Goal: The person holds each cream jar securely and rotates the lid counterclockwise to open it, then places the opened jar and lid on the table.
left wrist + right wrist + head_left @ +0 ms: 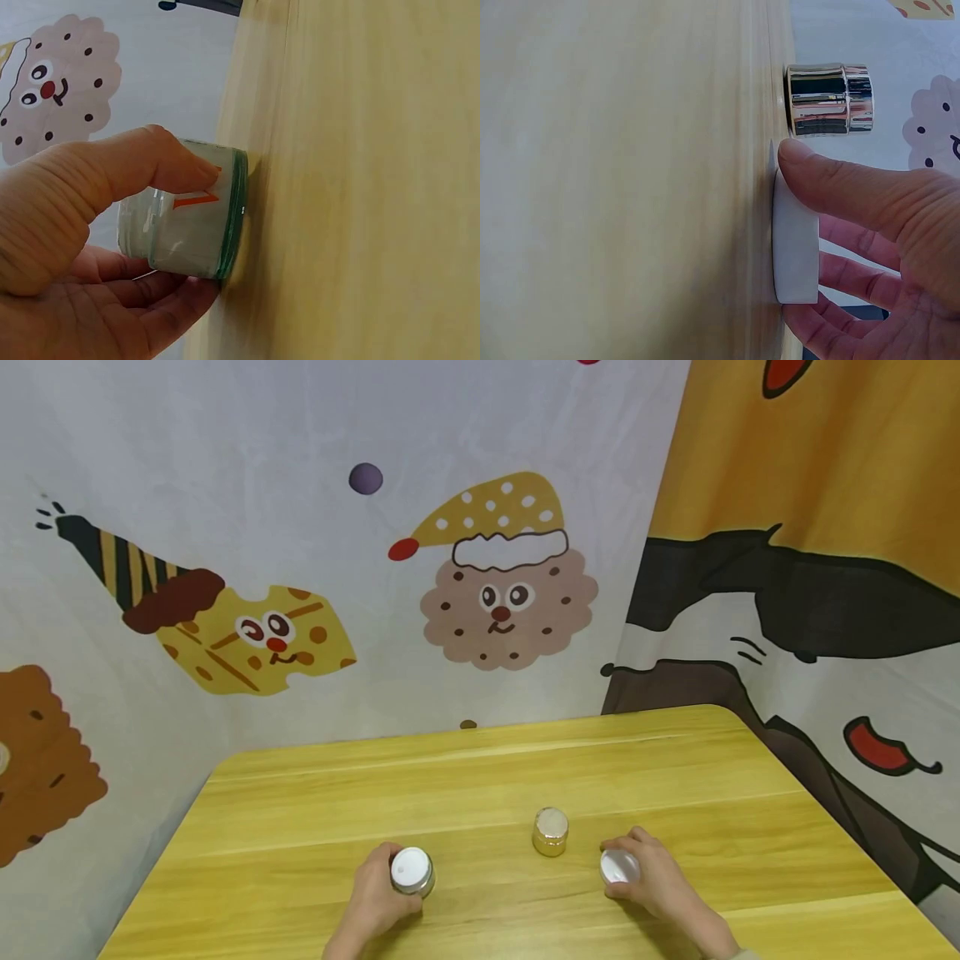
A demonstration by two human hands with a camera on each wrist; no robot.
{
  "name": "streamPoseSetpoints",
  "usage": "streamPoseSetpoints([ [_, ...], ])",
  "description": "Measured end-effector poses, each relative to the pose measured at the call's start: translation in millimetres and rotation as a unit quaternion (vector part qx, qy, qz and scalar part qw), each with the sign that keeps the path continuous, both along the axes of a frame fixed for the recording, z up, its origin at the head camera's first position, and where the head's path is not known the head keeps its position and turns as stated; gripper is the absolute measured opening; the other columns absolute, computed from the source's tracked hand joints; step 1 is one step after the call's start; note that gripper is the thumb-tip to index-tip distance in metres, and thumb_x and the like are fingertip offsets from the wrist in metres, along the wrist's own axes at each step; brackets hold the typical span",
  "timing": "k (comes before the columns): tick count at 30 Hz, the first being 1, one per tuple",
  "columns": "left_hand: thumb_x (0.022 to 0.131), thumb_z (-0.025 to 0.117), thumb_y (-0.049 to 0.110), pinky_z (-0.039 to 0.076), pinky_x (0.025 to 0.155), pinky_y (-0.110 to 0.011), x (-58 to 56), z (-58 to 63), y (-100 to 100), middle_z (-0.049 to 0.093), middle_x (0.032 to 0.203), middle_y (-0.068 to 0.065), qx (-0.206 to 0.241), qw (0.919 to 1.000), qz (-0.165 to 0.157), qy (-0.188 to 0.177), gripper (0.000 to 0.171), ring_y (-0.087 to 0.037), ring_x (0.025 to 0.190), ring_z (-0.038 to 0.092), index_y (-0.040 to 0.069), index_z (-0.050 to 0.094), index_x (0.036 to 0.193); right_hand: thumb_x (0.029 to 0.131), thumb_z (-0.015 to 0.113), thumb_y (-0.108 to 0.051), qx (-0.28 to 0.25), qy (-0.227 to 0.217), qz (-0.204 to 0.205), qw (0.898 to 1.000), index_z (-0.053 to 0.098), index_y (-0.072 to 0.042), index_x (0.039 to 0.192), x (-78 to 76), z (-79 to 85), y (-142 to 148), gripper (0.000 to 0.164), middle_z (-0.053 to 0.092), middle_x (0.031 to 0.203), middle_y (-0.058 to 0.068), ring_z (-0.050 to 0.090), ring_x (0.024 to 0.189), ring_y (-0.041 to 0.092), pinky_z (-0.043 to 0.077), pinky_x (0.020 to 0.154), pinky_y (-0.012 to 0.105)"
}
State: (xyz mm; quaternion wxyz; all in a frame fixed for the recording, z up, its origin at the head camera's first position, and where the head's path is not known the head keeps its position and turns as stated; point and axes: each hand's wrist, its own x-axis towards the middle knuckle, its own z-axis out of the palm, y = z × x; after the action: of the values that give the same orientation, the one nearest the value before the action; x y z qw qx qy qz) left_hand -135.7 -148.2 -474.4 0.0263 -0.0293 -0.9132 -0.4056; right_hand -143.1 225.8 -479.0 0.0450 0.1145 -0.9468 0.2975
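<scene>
My left hand [375, 894] grips a small clear glass jar [412, 870] with a white top at the table's front left. The left wrist view shows the thumb across the jar's side by a red mark, with fingers curled beneath; the greenish glass base [237, 214] is at the tabletop. Farther right, my right hand [654, 878] holds a round white jar lid [619, 866] between thumb and fingers. Seen edge-on in the right wrist view, the lid [796, 244] is at the table surface; whether it bears weight there I cannot tell.
A shiny gold cylindrical container [551, 832] stands upright between the hands, slightly farther back and nearer the right one. The wooden table [465, 785] ends at a curtain [300, 543] with cartoon prints behind it.
</scene>
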Motion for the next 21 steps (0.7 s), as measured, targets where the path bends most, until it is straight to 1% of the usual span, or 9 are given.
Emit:
streamPoseSetpoints([
  [3, 0.049, 0.082, -0.003, 0.051, 0.083, -0.048, -0.3, 1.0, 0.7, 0.059, 0.098, -0.018, -0.004, 0.9999, -0.009, 0.005, 0.066, -0.033, 0.092, 0.058, -0.012, 0.051, 0.106, 0.05, 0.089, -0.019, 0.002, 0.0, 0.0, 1.0, 0.068, -0.009, 0.101, -0.1, -0.1, 0.6, 0.055, 0.055, 0.089, -0.001, 0.055, 0.084, 0.021, 0.054, 0.072, 0.042],
  [6, 0.049, 0.083, 0.001, 0.051, 0.083, -0.047, -0.5, 3.7, 2.7, 0.058, 0.101, -0.019, -0.009, 0.9998, -0.016, 0.005, 0.072, -0.033, 0.093, 0.057, -0.014, 0.05, 0.111, 0.05, 0.089, -0.019, 0.003, 0.0, 0.0, 1.0, 0.068, -0.009, 0.1, 0.0, 0.0, 0.8, 0.055, 0.055, 0.089, -0.001, 0.055, 0.083, 0.021, 0.054, 0.072, 0.042],
  [8, 0.053, 0.084, 0.004, 0.051, 0.081, -0.047, -1.1, 6.7, 4.2, 0.058, 0.104, -0.02, -0.006, 0.9998, -0.02, 0.002, 0.074, -0.033, 0.094, 0.057, -0.014, 0.049, 0.114, 0.051, 0.088, -0.019, 0.003, 0.001, -0.001, 1.0, 0.069, -0.008, 0.101, -0.2, 0.1, 0.7, 0.055, 0.055, 0.089, -0.001, 0.055, 0.084, 0.021, 0.054, 0.072, 0.042],
  [11, 0.059, 0.085, 0.009, 0.052, 0.081, -0.046, -3.4, 12.1, 7.7, 0.056, 0.109, -0.021, 0.01, 0.9995, -0.027, 0.011, 0.072, -0.035, 0.097, 0.055, -0.013, 0.049, 0.117, 0.051, 0.088, -0.018, 0.001, 0.001, -0.001, 1.0, 0.069, -0.008, 0.101, -0.3, -0.1, 1.0, 0.054, 0.054, 0.089, -0.001, 0.055, 0.083, 0.021, 0.054, 0.073, 0.042],
  [13, 0.062, 0.084, 0.011, 0.051, 0.081, -0.046, -5.8, 16.1, 11.4, 0.056, 0.11, -0.02, 0.017, 0.999, -0.027, 0.031, 0.068, -0.034, 0.098, 0.054, -0.011, 0.05, 0.117, 0.051, 0.088, -0.017, 0.001, -0.002, -0.001, 1.0, 0.069, -0.008, 0.101, -0.8, 0.0, 0.9, 0.054, 0.054, 0.089, -0.001, 0.055, 0.084, 0.021, 0.054, 0.073, 0.042],
  [18, 0.064, 0.083, 0.011, 0.05, 0.084, -0.045, -13.6, 23.5, 25.1, 0.06, 0.109, -0.017, 0.024, 0.9939, -0.031, 0.103, 0.06, -0.031, 0.098, 0.056, -0.008, 0.055, 0.114, 0.051, 0.088, -0.019, 0.002, -0.004, 0.002, 1.0, 0.068, -0.009, 0.101, -0.7, 0.7, 0.9, 0.054, 0.054, 0.089, -0.002, 0.055, 0.084, 0.02, 0.054, 0.072, 0.041],
  [21, 0.066, 0.081, 0.008, 0.051, 0.084, -0.044, -19.3, 25.1, 35.9, 0.06, 0.107, -0.016, 0.048, 0.988, -0.052, 0.137, 0.057, -0.033, 0.097, 0.056, -0.008, 0.055, 0.113, 0.051, 0.088, -0.019, 0.002, 0.006, 0.007, 1.0, 0.068, -0.009, 0.101, 0.5, 0.9, 0.7, 0.054, 0.054, 0.089, -0.001, 0.055, 0.083, 0.021, 0.054, 0.071, 0.042],
])
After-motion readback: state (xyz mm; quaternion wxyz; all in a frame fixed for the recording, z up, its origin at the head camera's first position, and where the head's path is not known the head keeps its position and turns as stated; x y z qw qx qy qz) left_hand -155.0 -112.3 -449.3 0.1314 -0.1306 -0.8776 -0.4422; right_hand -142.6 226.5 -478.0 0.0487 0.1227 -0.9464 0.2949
